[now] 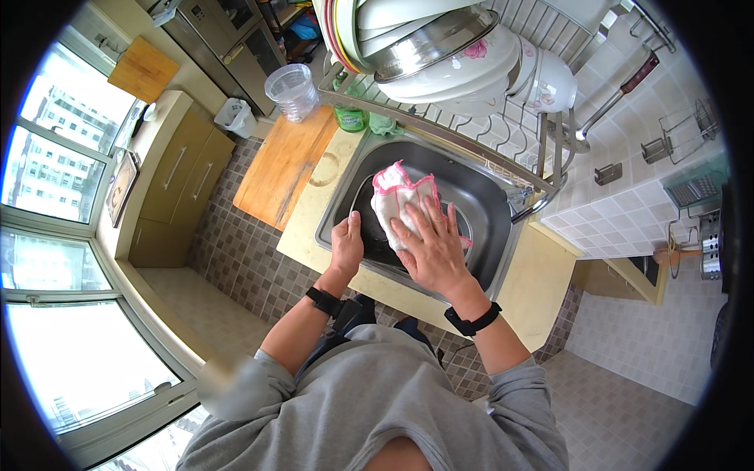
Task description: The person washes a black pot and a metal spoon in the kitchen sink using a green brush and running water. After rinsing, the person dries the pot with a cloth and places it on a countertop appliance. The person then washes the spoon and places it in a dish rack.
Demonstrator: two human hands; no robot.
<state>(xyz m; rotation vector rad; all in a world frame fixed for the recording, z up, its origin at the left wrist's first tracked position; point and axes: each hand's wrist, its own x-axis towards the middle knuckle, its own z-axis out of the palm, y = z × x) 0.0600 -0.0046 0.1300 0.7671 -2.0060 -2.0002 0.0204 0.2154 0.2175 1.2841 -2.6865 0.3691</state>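
Observation:
A stainless steel sink point(486, 235) lies before me, with a dark round pan point(372, 232) tilted inside it. My left hand point(346, 242) grips the pan's near left edge, thumb on top and fingers hidden below. Across the pan spreads a white dishcloth point(390, 203) with pink stitched edging. My right hand point(435, 250) presses it from above, its fingers spread over the fabric. Much of the pan's inside is hidden by cloth and hand. Behind the basin's right side stands a metal faucet point(533, 207).
A dish rack point(436, 132) loaded with bowls point(459, 70) overhangs the sink's far side. Left of it stand a green detergent bottle point(351, 118) and stacked clear plastic tubs point(293, 94) on a wooden board point(288, 165). A ladle point(612, 100) hangs on the tiled wall.

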